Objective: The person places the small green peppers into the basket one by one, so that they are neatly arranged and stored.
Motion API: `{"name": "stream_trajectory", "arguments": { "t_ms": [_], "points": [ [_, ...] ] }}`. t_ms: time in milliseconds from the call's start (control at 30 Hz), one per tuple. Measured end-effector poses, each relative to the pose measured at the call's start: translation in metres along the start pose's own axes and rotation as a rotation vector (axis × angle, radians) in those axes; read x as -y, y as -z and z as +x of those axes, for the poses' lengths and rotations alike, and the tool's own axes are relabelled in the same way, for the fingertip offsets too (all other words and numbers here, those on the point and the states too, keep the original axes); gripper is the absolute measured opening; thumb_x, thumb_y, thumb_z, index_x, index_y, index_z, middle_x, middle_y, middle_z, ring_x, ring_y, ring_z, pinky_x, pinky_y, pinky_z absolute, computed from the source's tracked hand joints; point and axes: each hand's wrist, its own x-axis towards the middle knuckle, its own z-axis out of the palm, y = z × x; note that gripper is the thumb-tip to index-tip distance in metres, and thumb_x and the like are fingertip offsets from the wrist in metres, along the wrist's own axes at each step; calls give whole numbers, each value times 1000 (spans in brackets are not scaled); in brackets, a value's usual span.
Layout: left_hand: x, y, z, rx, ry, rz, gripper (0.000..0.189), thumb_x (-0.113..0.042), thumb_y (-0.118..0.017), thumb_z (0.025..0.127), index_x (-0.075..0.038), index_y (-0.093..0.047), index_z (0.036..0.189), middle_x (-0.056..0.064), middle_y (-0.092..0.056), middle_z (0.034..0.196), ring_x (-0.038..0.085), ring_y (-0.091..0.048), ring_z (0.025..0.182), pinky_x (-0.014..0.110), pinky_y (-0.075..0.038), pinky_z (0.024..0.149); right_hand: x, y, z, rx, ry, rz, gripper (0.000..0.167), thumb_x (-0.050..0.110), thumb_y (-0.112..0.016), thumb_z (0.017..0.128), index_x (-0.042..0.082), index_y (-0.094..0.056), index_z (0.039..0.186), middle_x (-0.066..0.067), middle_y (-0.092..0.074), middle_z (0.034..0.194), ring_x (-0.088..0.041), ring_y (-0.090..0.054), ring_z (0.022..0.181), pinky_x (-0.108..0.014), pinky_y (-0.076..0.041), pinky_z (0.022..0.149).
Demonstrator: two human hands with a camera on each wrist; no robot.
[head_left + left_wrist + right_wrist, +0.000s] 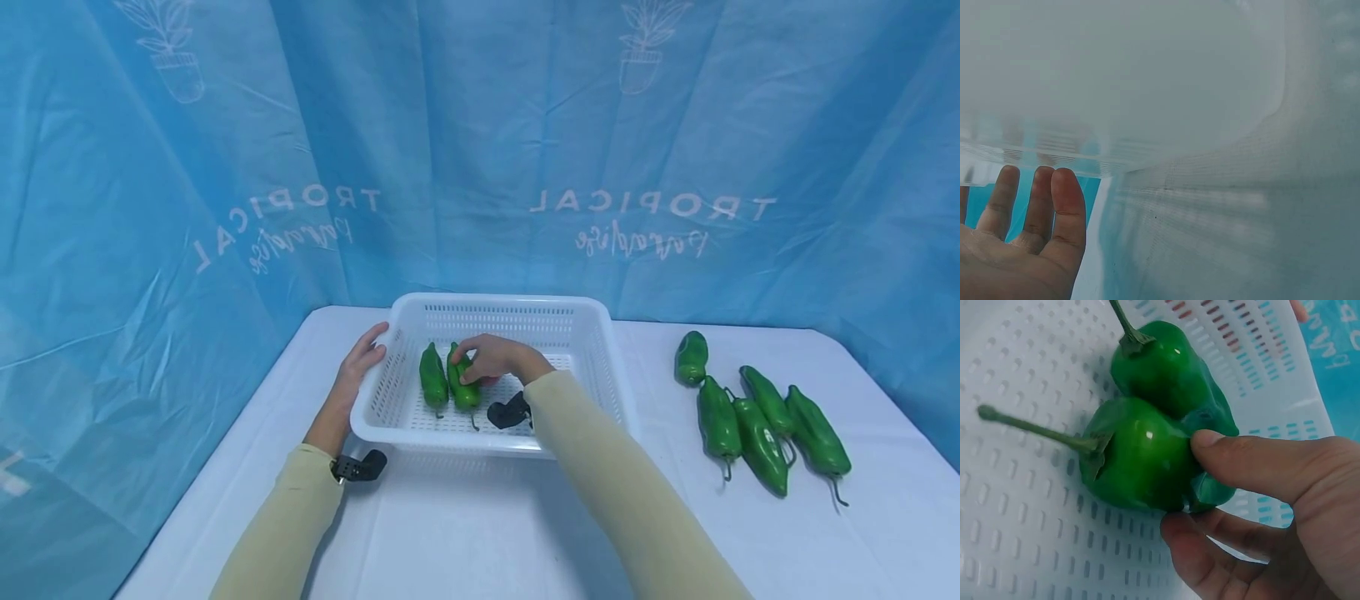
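A white slotted plastic basket holds two green peppers side by side. My right hand reaches inside and pinches the right-hand pepper between thumb and fingers, near the end away from its stem. Beside it lies the other pepper, touching it in the right wrist view. My left hand is at the basket's left side, fingers extended, with fingertips right at the wall.
On the white table, right of the basket, lie several more green peppers in a loose group. A blue printed curtain hangs behind the table and along its left side.
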Motion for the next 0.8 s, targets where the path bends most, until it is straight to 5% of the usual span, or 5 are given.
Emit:
{"name": "stream_trajectory", "arguments": {
  "t_ms": [267, 433, 800],
  "points": [
    [0, 0, -1, 1, 13, 31, 54, -35, -35, 107, -32, -17, 158, 6, -28, 162, 33, -37, 145, 46, -43, 112, 6, -4, -1, 35, 18, 76, 48, 4, -65, 91, 12, -56, 137, -13, -59, 132, -13, -60, 87, -29, -55, 84],
    [0, 0, -2, -2, 10, 23, 55, -36, -35, 106, -33, -17, 158, 5, -25, 164, 33, -33, 148, 52, -35, 116, 7, -6, 0, 31, 14, 112, 51, -2, -64, 89, 11, -56, 137, -14, -52, 143, -16, -64, 97, -31, -57, 90],
    [0, -1, -2, -6, 6, 26, 55, -40, -36, 105, -35, -19, 157, 5, -26, 164, 32, -33, 148, 52, -34, 117, 7, -7, 2, 32, -1, 138, 50, -2, -64, 90, 12, -56, 137, -13, -52, 142, -16, -62, 95, -32, -57, 88]
  ]
}}
